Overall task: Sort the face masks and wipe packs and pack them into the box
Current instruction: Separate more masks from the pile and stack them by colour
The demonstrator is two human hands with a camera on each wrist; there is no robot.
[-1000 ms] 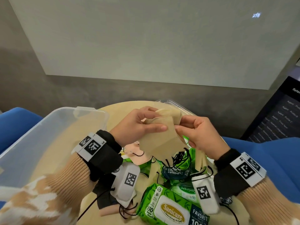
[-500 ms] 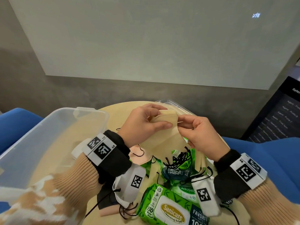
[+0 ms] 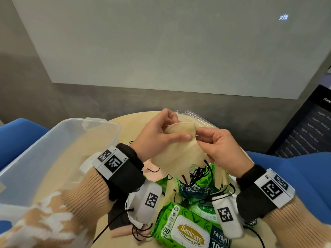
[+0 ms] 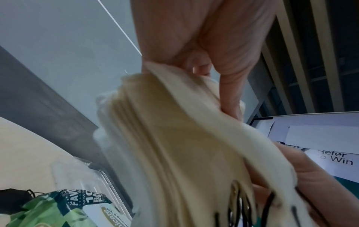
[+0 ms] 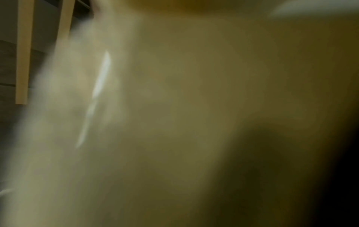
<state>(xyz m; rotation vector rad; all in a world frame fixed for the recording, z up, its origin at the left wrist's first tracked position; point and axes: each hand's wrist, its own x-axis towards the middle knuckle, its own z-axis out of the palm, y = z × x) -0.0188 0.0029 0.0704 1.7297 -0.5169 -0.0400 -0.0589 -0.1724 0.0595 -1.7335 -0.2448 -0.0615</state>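
A stack of beige face masks (image 3: 176, 153) with black ear loops is held up over the round table. My left hand (image 3: 157, 136) grips its top left, thumb lying across the front. My right hand (image 3: 216, 149) pinches the top right edge. The left wrist view shows the beige masks (image 4: 174, 145) fanned in layers under my left hand's fingers (image 4: 229, 86). Blurred beige fabric (image 5: 174, 122) fills the right wrist view. Green wipe packs (image 3: 188, 228) and more masks, white (image 3: 143, 203) and pink (image 3: 152, 171), lie below my hands. The clear plastic box (image 3: 53, 149) stands at the left.
The clear box lid (image 3: 197, 116) lies behind my hands on the wooden table (image 3: 129, 122). Blue seats (image 3: 295, 169) flank the table on both sides. A dark screen (image 3: 313, 126) stands at the right, a grey wall behind.
Both hands have raised the beige mask stack slightly and brought its top edges closer together. My left wrist has shifted up and right.
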